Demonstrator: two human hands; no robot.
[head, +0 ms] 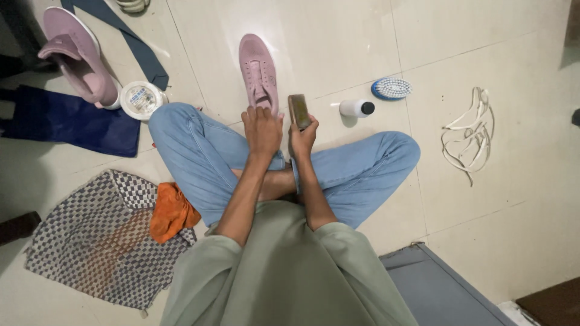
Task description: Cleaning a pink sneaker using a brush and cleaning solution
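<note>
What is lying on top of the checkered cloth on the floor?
A crumpled orange rag lies on the checkered cloth, at its upper right edge beside the person's knee. The person's leg and shirt cover that corner, so anything beneath them cannot be seen.

Dim indoor light, glare on floor tiles, corners dark.
</note>
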